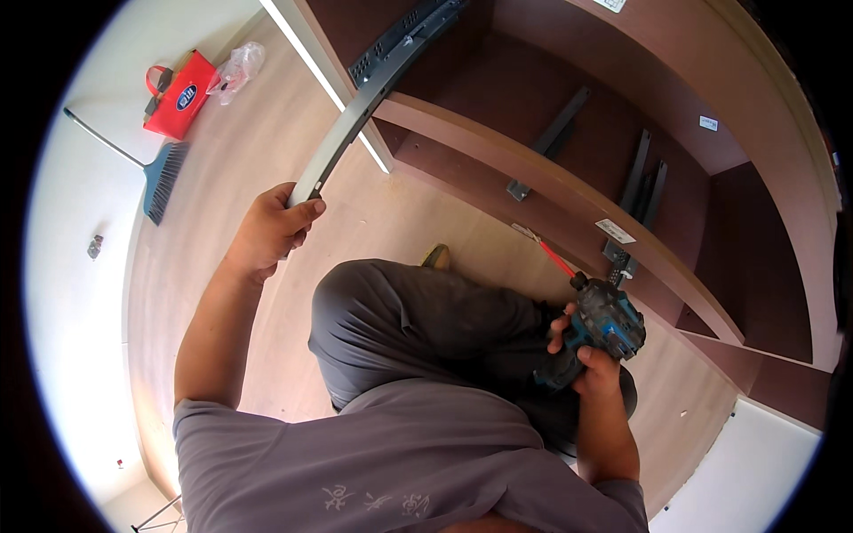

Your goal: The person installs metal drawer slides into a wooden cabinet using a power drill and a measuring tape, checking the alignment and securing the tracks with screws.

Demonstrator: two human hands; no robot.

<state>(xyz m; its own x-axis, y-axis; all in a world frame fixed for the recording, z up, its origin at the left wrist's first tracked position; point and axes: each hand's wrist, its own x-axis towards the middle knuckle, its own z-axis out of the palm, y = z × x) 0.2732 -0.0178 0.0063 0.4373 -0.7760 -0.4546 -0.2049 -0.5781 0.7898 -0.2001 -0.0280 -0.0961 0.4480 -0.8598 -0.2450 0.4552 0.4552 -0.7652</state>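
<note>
My left hand (277,229) is closed around the near end of a long grey metal drawer slide (351,124). The slide reaches out from the upper left compartment of a brown wooden cabinet (498,124), where its perforated far part lies along the side panel. In my right hand (591,355) is a dark teal cordless drill (604,320), gripped by its handle. A long red bit (557,258) points from the drill up and left toward the cabinet's lower front edge. Whether the bit's tip touches anything, I cannot tell.
More metal slides (635,182) lie inside the cabinet, one (551,142) near the middle. A broom (164,182) leans by the left wall, near a red bag (182,98) and a clear plastic bag (240,67). My bent legs (418,302) are between me and the cabinet.
</note>
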